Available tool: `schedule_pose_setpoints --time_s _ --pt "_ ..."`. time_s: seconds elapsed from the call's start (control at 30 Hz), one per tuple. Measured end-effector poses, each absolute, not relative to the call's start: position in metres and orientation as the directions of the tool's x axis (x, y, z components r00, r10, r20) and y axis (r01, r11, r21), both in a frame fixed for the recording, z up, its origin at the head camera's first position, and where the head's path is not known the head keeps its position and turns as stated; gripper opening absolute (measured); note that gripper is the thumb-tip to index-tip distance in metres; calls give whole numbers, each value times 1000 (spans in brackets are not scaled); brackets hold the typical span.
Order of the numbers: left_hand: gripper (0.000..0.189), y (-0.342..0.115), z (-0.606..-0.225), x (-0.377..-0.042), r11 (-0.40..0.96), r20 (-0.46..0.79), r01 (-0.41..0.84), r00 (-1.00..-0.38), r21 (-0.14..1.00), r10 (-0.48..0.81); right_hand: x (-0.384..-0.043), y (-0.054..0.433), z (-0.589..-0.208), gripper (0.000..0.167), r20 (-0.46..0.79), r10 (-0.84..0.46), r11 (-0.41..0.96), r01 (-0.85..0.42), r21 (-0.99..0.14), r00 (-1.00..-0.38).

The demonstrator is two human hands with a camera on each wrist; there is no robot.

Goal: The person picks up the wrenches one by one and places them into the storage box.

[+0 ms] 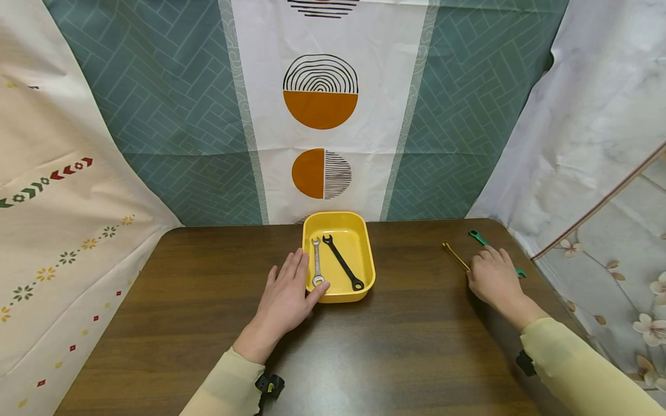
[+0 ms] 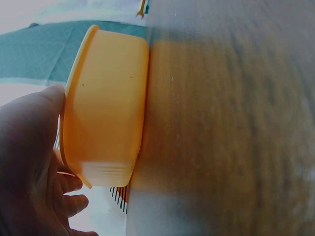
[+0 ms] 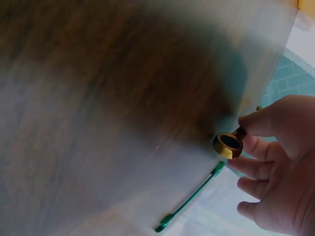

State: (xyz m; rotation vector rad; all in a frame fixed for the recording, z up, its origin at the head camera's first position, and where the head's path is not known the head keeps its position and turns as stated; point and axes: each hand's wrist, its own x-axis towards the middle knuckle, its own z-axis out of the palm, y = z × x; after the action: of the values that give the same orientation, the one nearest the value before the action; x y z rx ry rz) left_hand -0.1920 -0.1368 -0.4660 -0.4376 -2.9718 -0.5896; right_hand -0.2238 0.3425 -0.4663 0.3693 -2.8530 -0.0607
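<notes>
A yellow tray (image 1: pixel 367 248) stands on the table with a silver open-end wrench (image 1: pixel 317 260) and a black combination wrench (image 1: pixel 342 263) lying inside. My left hand (image 1: pixel 285 294) rests at its near left corner, fingers straight along the left rim and thumb over the front rim. In the left wrist view the thumb touches the edge of the tray (image 2: pixel 106 108). Off to the right, my right hand (image 1: pixel 496 278) pinches a gold wrench (image 1: pixel 456 256) between thumb and fingers; its ring end (image 3: pixel 229 144) shows in the right wrist view. A green wrench (image 1: pixel 478 237) lies partly hidden beyond that hand.
The brown wooden table (image 1: pixel 171 323) ends at a patterned curtain (image 1: pixel 171 115) behind the tray. A pale floral cloth (image 1: pixel 614 271) hangs along the right edge, and a cream cloth (image 1: pixel 67 231) along the left.
</notes>
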Motion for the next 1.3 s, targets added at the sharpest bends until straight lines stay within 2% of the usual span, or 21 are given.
schedule_pose_setpoints --time_s 0.4,1.3 --pt "94 -137 -466 -192 884 137 293 -956 364 261 -224 333 -465 22 248 -242 970 -234 61 -938" --pt "94 -137 -467 -192 886 135 293 -956 361 261 -229 314 -467 16 308 -250 966 -260 9 -918"
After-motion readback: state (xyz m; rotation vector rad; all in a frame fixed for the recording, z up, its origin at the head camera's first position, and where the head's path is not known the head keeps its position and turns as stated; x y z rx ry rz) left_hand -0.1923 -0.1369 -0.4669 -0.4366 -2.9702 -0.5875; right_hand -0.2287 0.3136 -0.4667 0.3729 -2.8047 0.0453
